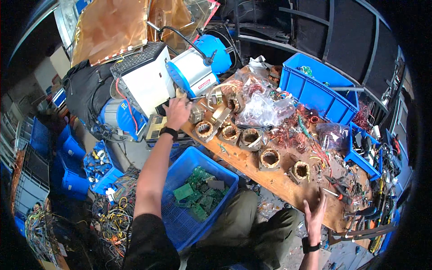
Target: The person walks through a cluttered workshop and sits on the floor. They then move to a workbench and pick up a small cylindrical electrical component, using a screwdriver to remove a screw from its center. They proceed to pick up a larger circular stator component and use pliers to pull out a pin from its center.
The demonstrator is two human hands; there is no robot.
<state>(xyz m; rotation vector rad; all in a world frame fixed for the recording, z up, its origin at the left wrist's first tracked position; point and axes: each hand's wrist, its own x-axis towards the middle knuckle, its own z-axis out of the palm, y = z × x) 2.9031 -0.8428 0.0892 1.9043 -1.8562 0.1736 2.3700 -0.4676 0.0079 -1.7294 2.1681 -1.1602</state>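
At seven o'clock a blue basket (170,220) holds green circuit boards (183,192). At four, the right hand (315,213) is raised, thumb wide of the fingers, near a red-handled screwdriver (340,196) on the wooden table (245,161). Farther, at ten, the left hand (177,113) reaches beside a round metal part (196,114); whether its fingers grip anything, I cannot tell. Beyond, at eleven, lies a silver-and-blue machine (194,74).
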